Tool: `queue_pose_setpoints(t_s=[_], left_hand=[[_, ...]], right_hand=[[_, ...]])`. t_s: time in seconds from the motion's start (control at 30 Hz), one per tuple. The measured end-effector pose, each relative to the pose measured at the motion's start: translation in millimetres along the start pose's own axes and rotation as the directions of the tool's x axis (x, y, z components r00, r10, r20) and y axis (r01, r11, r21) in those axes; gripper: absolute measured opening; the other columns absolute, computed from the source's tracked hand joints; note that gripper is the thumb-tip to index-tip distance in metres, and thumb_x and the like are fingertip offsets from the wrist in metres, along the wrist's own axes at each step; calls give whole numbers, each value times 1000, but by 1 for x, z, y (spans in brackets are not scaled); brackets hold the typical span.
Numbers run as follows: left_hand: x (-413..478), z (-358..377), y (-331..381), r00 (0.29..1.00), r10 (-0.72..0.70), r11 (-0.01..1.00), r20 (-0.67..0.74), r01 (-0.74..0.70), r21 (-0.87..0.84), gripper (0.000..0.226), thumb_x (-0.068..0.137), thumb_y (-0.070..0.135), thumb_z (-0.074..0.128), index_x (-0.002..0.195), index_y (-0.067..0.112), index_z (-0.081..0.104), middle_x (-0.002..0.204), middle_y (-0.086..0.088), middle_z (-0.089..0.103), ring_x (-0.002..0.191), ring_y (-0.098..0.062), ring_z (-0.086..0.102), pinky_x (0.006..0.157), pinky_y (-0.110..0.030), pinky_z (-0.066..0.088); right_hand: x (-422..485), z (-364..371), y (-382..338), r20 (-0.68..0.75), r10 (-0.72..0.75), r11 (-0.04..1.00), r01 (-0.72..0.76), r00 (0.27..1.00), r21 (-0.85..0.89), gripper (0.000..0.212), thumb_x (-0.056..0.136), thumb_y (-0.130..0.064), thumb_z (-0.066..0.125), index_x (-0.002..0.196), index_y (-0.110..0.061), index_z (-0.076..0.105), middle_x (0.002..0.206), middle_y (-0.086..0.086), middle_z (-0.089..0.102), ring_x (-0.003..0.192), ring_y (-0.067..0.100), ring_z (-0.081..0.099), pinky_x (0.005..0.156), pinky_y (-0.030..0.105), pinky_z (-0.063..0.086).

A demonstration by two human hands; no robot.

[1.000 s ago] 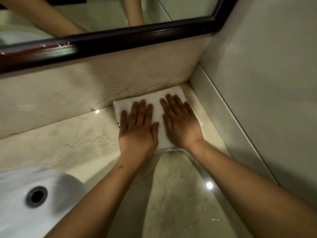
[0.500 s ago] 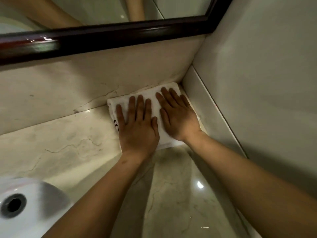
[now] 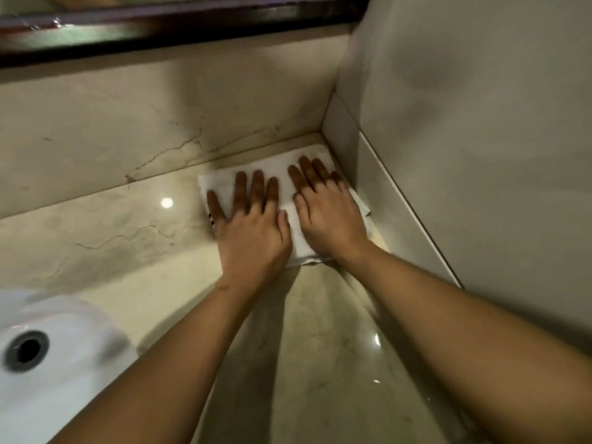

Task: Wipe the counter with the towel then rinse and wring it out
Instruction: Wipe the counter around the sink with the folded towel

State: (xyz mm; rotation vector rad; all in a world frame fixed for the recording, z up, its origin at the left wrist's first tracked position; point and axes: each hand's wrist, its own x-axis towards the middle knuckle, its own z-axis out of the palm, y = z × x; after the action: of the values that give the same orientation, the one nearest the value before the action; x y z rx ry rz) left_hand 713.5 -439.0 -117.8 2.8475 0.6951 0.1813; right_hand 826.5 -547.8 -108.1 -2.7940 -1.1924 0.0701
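Observation:
A folded white towel (image 3: 298, 241) lies flat on the beige marble counter (image 3: 128, 238), tucked into the far right corner where the backsplash meets the side wall. My left hand (image 3: 253, 225) presses on its left half with straight, spread fingers. My right hand (image 3: 326, 216) presses flat on its right half, fingertips close to the corner. Both palms cover most of the cloth; only its edges show.
A white sink basin (image 3: 57, 379) with a dark drain (image 3: 27, 349) sits at the lower left. A dark-framed mirror (image 3: 179, 24) runs above the marble backsplash (image 3: 160, 116). A grey wall (image 3: 480, 155) bounds the counter on the right.
Both hands stay flat on the towel and have slid it a little deeper into the corner, toward the right wall. The camera has shifted, so the sink shows more.

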Motion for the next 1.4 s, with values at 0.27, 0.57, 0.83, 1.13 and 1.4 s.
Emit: queue_pose_setpoints(t_s=[0.27, 0.57, 0.83, 1.13, 1.4], left_hand=[[-80, 5, 33, 998, 69, 997, 8, -69, 18, 63, 108, 45, 19, 166, 20, 16, 174, -7, 12, 162, -27, 2, 123, -68, 0], [-89, 6, 34, 997, 81, 997, 11, -81, -3, 63, 107, 46, 24, 165, 19, 24, 173, -8, 17, 162, -27, 5, 123, -69, 3], [-27, 11, 45, 1000, -3, 1000, -3, 3, 0, 64, 107, 49, 21, 164, 21, 25, 173, -6, 21, 162, -26, 8, 123, -69, 0], [-3, 11, 38, 1000, 11, 1000, 9, -11, 25, 65, 107, 51, 14, 165, 23, 23, 174, -4, 16, 162, -25, 3, 123, -69, 1], [-34, 6, 32, 998, 58, 997, 28, -59, 49, 69, 105, 54, 8, 166, 23, 15, 175, -4, 10, 162, -23, 1, 125, -66, 0]], right_hand=[[-99, -4, -1, 89, 91, 996, -89, 992, -24, 65, 105, -44, 6, 166, -23, 6, 176, 0, 2, 162, 16, 1, 132, 42, 7], [-109, -7, 3, 89, 35, 999, -34, 995, -12, 64, 108, -42, 14, 167, -19, 12, 176, 4, 7, 163, 21, 3, 132, 45, 9], [-44, -13, 22, 82, 6, 1000, -5, 997, -14, 63, 106, -37, 19, 165, -15, 24, 172, 12, 25, 160, 29, 18, 131, 46, 13], [-21, -14, 22, 51, -6, 1000, 5, 999, 23, 66, 104, -38, 23, 164, -10, 24, 172, 14, 24, 160, 31, 18, 130, 44, 13], [-60, -11, 23, 40, 1, 1000, -2, 999, 28, 60, 110, -35, 26, 166, -15, 19, 174, 10, 17, 162, 25, 11, 130, 40, 7]])
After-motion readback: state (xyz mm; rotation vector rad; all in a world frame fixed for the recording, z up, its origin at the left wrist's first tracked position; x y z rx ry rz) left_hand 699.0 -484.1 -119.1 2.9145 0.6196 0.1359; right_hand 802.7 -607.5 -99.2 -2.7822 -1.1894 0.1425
